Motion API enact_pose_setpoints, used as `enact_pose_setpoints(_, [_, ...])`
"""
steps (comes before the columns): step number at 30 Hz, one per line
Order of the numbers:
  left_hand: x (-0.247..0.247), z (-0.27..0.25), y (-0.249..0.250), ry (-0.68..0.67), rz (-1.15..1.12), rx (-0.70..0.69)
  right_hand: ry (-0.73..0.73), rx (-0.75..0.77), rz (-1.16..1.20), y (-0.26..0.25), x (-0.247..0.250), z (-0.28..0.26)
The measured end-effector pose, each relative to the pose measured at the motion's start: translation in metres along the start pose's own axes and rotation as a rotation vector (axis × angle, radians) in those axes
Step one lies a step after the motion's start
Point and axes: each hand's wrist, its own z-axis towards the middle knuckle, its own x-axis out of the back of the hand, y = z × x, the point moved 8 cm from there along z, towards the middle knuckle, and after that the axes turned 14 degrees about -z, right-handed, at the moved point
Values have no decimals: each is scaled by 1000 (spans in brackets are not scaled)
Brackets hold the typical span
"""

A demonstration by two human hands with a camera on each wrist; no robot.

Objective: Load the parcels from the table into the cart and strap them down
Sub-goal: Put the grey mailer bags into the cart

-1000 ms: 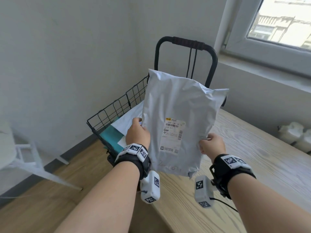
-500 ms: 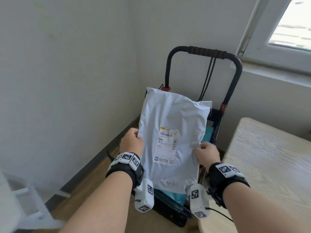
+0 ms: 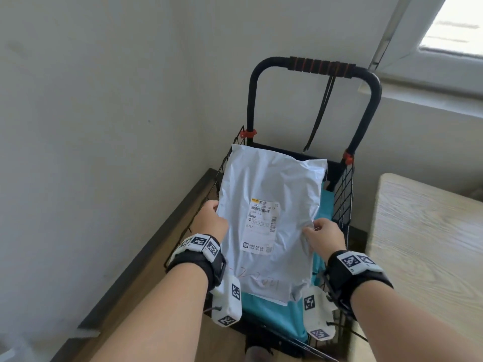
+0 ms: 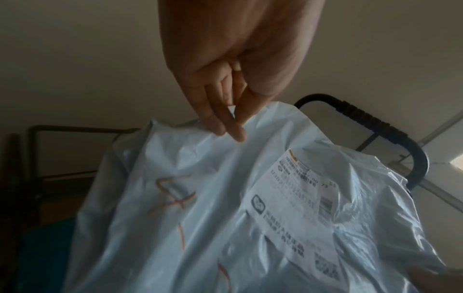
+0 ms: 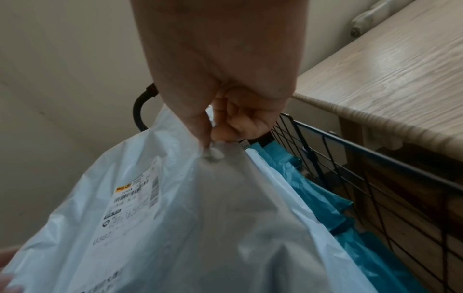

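Observation:
A grey plastic mailer parcel (image 3: 271, 194) with a white shipping label lies flat over the black wire cart (image 3: 345, 194), on top of teal parcels (image 3: 277, 314). My left hand (image 3: 213, 222) pinches the parcel's left edge, and the left wrist view shows the fingers (image 4: 225, 123) nipping the plastic of the parcel (image 4: 225, 218). My right hand (image 3: 322, 237) pinches its right edge. In the right wrist view the thumb and fingers (image 5: 218, 134) bunch a fold of the parcel (image 5: 200, 218). Black straps (image 3: 320, 113) hang from the cart handle (image 3: 321, 67).
A light wooden table (image 3: 428, 231) stands right of the cart. Walls close in on the left and behind, with a dark baseboard (image 3: 146, 246) along the wooden floor. A window (image 3: 452, 24) sits at the upper right.
Both hands have lowered the grey parcel from upright in front of the cart down into the basket, where it now lies nearly flat. The view has tilted downward.

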Motion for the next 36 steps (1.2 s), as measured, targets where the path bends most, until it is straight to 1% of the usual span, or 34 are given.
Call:
enact_pose_setpoints(4, [-27, 40, -4, -125, 10, 88, -46, -59, -15, -2, -14, 33])
enact_pose_setpoints(6, [-45, 58, -6, -190, 31, 108, -59, -99, -29, 2, -20, 47])
enact_pose_setpoints(9, [-68, 83, -11, -220, 29, 100, -79, -142, -53, 10, -31, 67])
enact_pose_setpoints(11, [-80, 95, -20, -238, 23, 119, -93, -173, -73, 16, -39, 78])
enact_pose_setpoints(16, [-100, 104, -50, -308, 74, 222, -119, -258, -94, 26, -55, 90])
enact_pose_setpoints(20, [-105, 112, -60, -330, 88, 260, -130, -312, -115, 30, -63, 95])
enact_pose_setpoints(23, [-112, 119, -64, -357, 109, 275, -170, -355, -154, 35, -69, 96])
enact_pose_setpoints(30, [-118, 131, -53, -380, 124, 276, -202, -415, -148, 38, -66, 99])
enact_pose_setpoints(36, [-125, 132, -35, -391, 139, 245, -179, -423, -82, 43, -54, 100])
